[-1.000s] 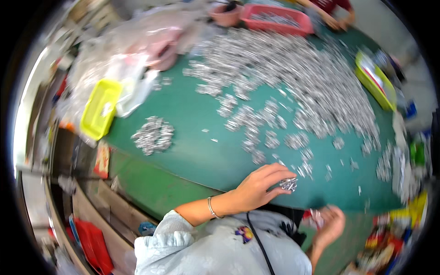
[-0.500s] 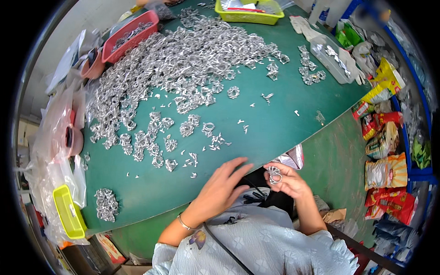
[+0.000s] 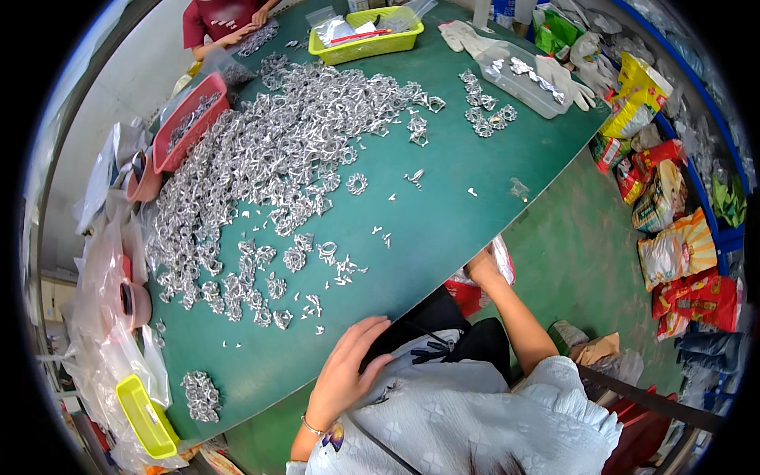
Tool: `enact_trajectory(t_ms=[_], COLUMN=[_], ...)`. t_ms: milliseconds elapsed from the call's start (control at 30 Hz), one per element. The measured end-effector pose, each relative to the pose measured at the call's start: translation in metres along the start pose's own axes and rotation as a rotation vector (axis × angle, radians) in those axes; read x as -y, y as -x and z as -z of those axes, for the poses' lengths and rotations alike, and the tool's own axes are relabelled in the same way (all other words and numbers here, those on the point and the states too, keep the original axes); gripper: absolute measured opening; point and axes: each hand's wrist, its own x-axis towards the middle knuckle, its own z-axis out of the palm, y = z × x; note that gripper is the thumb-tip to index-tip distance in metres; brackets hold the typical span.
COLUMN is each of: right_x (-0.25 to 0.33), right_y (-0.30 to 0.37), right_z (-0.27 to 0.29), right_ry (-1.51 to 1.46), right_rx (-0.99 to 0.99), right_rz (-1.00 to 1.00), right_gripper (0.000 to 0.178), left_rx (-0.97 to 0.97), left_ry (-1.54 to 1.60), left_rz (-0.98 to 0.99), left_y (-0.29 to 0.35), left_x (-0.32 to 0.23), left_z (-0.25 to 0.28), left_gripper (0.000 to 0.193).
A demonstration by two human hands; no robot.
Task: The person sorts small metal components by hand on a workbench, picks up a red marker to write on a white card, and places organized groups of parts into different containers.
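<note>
My left hand (image 3: 348,372) rests at the near edge of the green table (image 3: 427,237), fingers stretched out and holding nothing. My right hand (image 3: 480,267) reaches down past the table edge into a silver and red bag (image 3: 502,258); its fingers are hidden there. A wide heap of silvery flower-shaped metal rings (image 3: 277,142) covers the far left of the table. Nearer me lie several loose rings (image 3: 294,259) and small metal scraps (image 3: 346,271). A small cluster of rings (image 3: 201,396) sits apart at the near left corner.
A pink basket (image 3: 190,123) and a yellow-green tray (image 3: 368,46) border the heap. At the far right stand a clear plastic box (image 3: 526,83) and white gloves (image 3: 467,38). Another person's hands (image 3: 249,28) work at the far edge. Snack bags (image 3: 677,249) line a rack at right.
My right hand has moved down with the metal ring into the bag below the table edge; the ring is out of sight. My left hand has drawn back, and the view has shifted.
</note>
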Motion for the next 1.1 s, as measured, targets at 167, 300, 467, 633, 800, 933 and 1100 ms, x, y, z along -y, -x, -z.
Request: enact_trajectory(t_ms=[167, 300, 467, 633, 800, 933, 1100], right_x=[0.028, 0.013, 0.003, -0.023, -0.033, -0.005, 0.010], right_y=[0.009, 0.045, 0.077, 0.079, 0.087, 0.067, 0.039], right_z=[0.068, 0.068, 0.027, 0.064, 0.076, 0.066, 0.118], right_ry=[-0.247, -0.086, 0.084, 0.007, -0.098, -0.260, -0.401], right_rx=[0.462, 0.505, 0.331, 0.211, 0.199, 0.216, 0.336], right_rz=[-0.265, 0.045, 0.008, -0.151, -0.128, 0.055, 0.199], right_gripper=[0.041, 0.050, 0.035, 0.027, 0.025, 0.043, 0.029], left_rx=[-0.044, -0.057, -0.049, -0.094, -0.121, -0.143, -0.402], left_ry=[0.004, 0.011, 0.036, 0.028, 0.044, 0.066, 0.095], left_rz=[0.073, 0.073, 0.083, 0.090, 0.097, 0.082, 0.136], left_y=[0.012, 0.013, 0.009, 0.012, 0.012, 0.006, 0.020], left_x=[0.012, 0.016, 0.014, 0.019, 0.026, 0.026, 0.040], left_z=[-0.001, -0.002, -0.004, 0.005, 0.008, 0.009, 0.016], left_gripper=[0.042, 0.040, 0.039, 0.037, 0.036, 0.035, 0.030])
